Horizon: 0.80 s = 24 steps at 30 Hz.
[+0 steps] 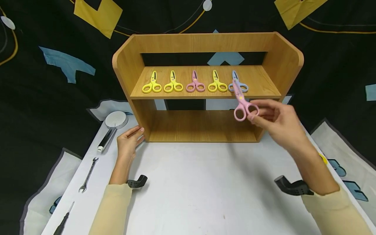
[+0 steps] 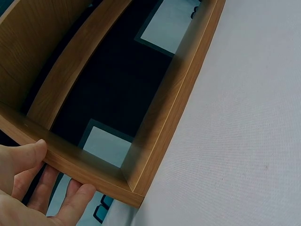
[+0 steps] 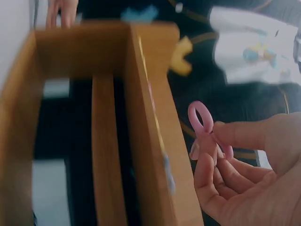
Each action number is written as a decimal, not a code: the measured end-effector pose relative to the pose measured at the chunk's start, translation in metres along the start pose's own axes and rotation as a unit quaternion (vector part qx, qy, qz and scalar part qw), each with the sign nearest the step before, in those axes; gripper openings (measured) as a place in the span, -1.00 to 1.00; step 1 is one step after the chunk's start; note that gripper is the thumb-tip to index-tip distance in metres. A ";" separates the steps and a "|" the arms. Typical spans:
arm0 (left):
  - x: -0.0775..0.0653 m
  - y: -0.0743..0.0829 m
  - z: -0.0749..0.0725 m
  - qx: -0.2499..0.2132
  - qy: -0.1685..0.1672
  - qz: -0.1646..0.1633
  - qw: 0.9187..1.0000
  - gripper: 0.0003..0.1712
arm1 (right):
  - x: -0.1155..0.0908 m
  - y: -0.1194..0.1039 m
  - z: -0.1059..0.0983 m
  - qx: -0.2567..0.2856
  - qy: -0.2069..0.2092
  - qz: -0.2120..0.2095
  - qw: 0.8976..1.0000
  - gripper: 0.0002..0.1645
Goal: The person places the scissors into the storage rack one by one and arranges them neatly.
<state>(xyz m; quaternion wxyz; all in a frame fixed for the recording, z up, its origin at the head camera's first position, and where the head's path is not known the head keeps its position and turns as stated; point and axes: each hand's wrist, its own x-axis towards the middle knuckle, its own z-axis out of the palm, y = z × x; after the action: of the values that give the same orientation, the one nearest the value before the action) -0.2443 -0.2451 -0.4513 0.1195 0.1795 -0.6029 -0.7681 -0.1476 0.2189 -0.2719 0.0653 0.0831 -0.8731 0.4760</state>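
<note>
A two-tier wooden shelf (image 1: 205,42) stands at the back of the white table. My left hand (image 1: 128,142) holds its left side panel near the bottom; in the left wrist view the thumb lies on the panel's front edge, with fingers against the outer face. Pink scissors (image 1: 240,101) hang in front of the upper tier, blades up, pinched by a handle loop in my right hand (image 1: 279,122). Behind them, blue scissors (image 1: 242,86) are partly hidden. Yellow scissors (image 1: 151,83) and another pink pair (image 1: 195,83) share that tier in a row with several others, blades toward the back.
Left of the shelf lie a magnifying glass (image 1: 116,119), a wrench (image 1: 88,175) and a screwdriver (image 1: 63,222). A yellow object (image 1: 323,159) shows partly behind the right forearm. Black cloth with coloured patches surrounds the table (image 1: 199,186).
</note>
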 end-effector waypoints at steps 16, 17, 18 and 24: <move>-0.003 0.000 0.000 0.009 -0.009 0.009 1.000 -0.51 | 0.082 0.013 -0.043 -0.114 0.070 0.086 0.987 -0.39; -0.003 0.000 0.000 0.008 -0.008 0.008 1.000 -0.51 | 0.084 0.013 -0.042 -0.115 0.067 0.087 0.987 -0.39; -0.003 0.000 0.000 0.009 -0.007 0.009 1.000 -0.51 | 0.085 0.014 -0.040 -0.116 0.063 0.087 0.987 -0.39; -0.003 0.001 -0.001 0.010 -0.007 0.012 1.000 -0.54 | 0.088 0.017 -0.038 -0.124 0.041 0.095 0.987 -0.34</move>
<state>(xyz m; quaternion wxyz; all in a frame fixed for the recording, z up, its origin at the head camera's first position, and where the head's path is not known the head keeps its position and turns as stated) -0.2416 -0.2450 -0.4507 0.1225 0.1684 -0.6135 -0.7618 -0.2358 0.2529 -0.2484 0.0655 -0.0286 -0.9259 0.3708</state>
